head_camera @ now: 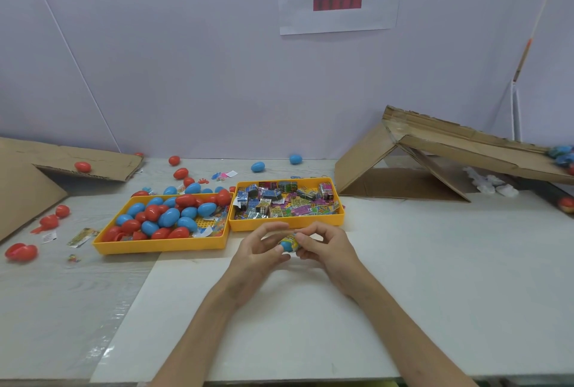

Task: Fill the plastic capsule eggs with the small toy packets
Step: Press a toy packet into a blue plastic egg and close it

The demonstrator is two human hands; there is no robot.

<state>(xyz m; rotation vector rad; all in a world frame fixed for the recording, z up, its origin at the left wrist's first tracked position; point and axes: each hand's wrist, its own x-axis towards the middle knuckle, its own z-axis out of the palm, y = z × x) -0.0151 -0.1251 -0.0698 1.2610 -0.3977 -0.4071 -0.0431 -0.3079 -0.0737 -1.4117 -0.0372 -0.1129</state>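
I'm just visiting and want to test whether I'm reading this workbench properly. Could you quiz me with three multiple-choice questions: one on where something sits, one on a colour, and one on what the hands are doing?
1. Where is the yellow plastic tray of small printed toy packets?
A. Right of the yellow plastic tray of eggs
B. Under the cardboard ramp
C. At the table's near edge

2. What colours are the plastic capsule eggs in the left yellow tray?
A. Green and white
B. Red and blue
C. All yellow

3. What are the hands doing?
A. Resting flat on the table
B. Reaching into a tray
C. Holding a blue egg together

Answers:
1 A: the two trays sit side by side, packets on the right.
2 B: only red and blue eggs lie there.
3 C: the left hand and right hand both grip the blue plastic egg, a packet showing at it.
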